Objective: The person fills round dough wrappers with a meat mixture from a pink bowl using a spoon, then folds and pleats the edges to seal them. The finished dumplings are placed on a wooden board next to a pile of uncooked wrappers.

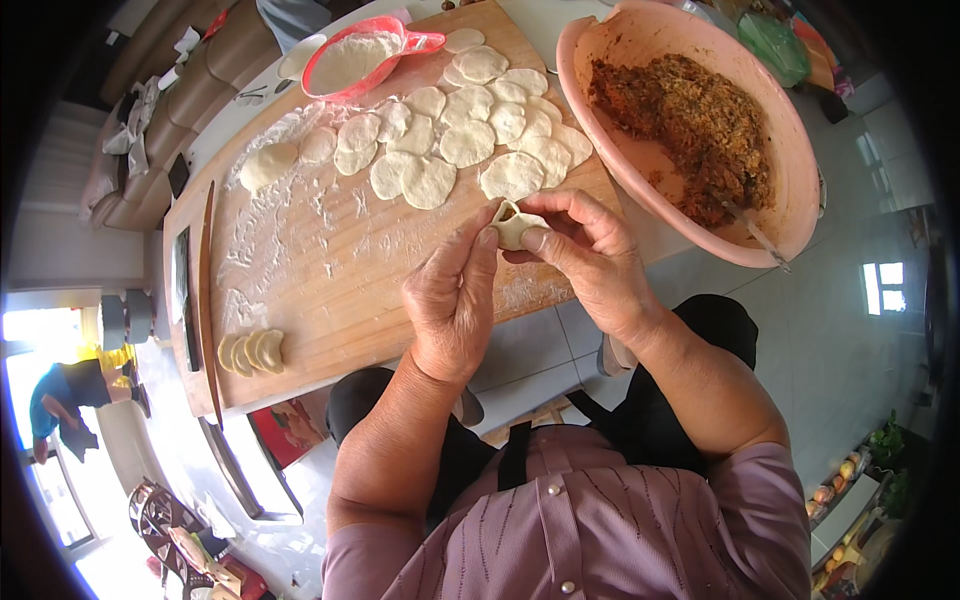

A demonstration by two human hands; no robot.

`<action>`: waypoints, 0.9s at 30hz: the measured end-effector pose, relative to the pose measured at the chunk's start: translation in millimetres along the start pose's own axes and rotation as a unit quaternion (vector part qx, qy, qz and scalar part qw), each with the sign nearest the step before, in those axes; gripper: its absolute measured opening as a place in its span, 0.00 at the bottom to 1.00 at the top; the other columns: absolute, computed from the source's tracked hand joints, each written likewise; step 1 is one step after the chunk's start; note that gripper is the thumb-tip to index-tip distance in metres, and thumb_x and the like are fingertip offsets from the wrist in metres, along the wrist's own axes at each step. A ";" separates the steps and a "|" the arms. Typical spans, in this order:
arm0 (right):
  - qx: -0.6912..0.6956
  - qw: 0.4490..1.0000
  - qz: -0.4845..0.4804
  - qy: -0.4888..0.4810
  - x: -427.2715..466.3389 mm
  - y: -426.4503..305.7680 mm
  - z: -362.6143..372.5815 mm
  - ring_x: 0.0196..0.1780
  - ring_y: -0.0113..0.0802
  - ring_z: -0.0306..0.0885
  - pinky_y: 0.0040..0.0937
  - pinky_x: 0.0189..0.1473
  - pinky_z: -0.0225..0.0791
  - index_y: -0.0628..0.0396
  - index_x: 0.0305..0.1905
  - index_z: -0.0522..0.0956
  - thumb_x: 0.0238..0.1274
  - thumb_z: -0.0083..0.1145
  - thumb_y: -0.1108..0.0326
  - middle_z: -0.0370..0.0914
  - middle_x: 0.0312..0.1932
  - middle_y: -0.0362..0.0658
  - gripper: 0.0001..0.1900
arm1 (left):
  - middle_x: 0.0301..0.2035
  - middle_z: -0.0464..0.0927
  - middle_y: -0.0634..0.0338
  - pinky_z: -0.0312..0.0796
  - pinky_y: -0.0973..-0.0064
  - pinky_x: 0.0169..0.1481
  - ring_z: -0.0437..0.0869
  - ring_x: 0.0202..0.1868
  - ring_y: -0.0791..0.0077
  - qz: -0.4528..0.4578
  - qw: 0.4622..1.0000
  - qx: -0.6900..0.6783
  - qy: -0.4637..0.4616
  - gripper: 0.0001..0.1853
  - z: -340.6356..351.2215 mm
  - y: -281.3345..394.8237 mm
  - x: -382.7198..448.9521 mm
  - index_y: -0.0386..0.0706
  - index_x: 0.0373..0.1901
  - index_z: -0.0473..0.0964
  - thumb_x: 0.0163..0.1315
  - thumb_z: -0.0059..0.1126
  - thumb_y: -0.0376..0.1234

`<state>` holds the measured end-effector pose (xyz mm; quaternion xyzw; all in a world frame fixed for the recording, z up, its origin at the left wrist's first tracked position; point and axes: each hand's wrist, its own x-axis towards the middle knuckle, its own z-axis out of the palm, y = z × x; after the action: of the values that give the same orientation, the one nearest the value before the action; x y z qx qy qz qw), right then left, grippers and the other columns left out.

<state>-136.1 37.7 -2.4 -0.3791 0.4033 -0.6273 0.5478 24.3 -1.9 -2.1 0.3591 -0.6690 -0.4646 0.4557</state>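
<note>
Both my hands hold one partly folded dumpling (517, 231) above the front edge of the wooden board (352, 277). Its left part gapes, and dark filling shows inside. My left hand (457, 292) pinches the dumpling's left side between thumb and fingers. On the other side, my right hand (592, 255) presses the dough with its thumb, fingers behind. Many round dough wrappers (428, 182) lie overlapping just beyond my hands. Several folded dumplings (251, 352) sit in a row at the board's near left corner.
At right stands a pink basin (690, 244) of brown filling (682, 120), a utensil handle (757, 236) leaning out. A red sieve (352, 64) with flour, a dough lump (268, 166), a thin rolling pin (205, 300) and a knife (182, 292) rest on the board. Another person (67, 405) is far left.
</note>
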 end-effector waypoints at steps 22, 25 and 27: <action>-0.026 0.999 0.012 -0.027 -0.7 -0.5 -3.5 0.53 0.29 0.82 0.32 0.57 0.81 0.65 0.57 0.76 0.72 0.57 0.77 0.79 0.52 0.45 0.12 | 0.40 0.86 0.54 0.80 0.78 0.50 0.87 0.42 0.75 -0.060 0.989 -0.134 -0.012 0.16 5.3 4.5 1.4 0.25 0.59 0.75 0.73 0.55 0.23; -0.054 0.998 0.030 -0.033 -0.7 -5.8 -2.7 0.55 0.31 0.81 0.34 0.59 0.81 0.66 0.57 0.75 0.73 0.56 0.78 0.78 0.53 0.46 0.12 | 0.46 0.84 0.53 0.78 0.77 0.54 0.85 0.46 0.75 -0.097 0.984 -0.148 -0.034 0.15 3.1 1.2 0.2 0.27 0.59 0.76 0.74 0.55 0.24; -0.049 0.998 0.034 -0.029 -0.5 -4.9 -1.6 0.52 0.29 0.82 0.31 0.57 0.81 0.65 0.57 0.76 0.72 0.57 0.77 0.80 0.51 0.45 0.12 | 0.50 0.84 0.51 0.77 0.76 0.57 0.84 0.48 0.75 -0.087 0.984 -0.152 -0.043 0.15 2.3 -0.2 -0.8 0.29 0.59 0.77 0.74 0.55 0.24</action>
<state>-139.3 38.7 1.5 -0.4099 0.4295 -0.5768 0.5611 22.4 -0.6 -2.8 0.3218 -0.5763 -0.6136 0.4334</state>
